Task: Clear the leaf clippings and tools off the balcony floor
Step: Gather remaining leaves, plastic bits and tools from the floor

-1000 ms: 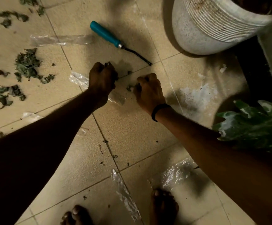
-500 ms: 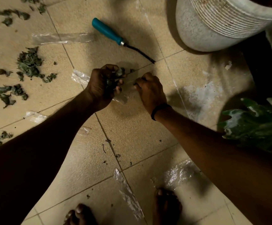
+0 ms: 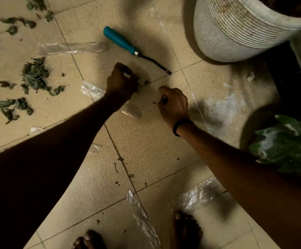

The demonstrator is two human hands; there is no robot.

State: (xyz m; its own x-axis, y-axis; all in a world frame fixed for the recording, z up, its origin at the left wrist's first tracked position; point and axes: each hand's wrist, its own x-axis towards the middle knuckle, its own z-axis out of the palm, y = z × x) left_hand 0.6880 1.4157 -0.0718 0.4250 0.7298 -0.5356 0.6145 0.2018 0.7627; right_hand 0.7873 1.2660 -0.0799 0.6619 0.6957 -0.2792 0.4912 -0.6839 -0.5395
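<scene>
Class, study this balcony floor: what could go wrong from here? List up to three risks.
The tool lies with its metal tip bare near the left hand; a careless sweep might jab it.
Clear plastic strips lie beside the bare feet; stepping on one could cause a slip.
Leaf clippings may crumble smaller when grabbed.

1. The tool (image 3: 120, 41) at 12 o'clock had a teal handle and a black shaft.
2. The leaf clippings (image 3: 35, 74) at 10 o'clock were dark green.
3. The floor (image 3: 155, 144) was beige, finely speckled tile.
4. The pot (image 3: 235, 31) at 1 o'clock was speckled grey-white, ribbed near its rim.
</scene>
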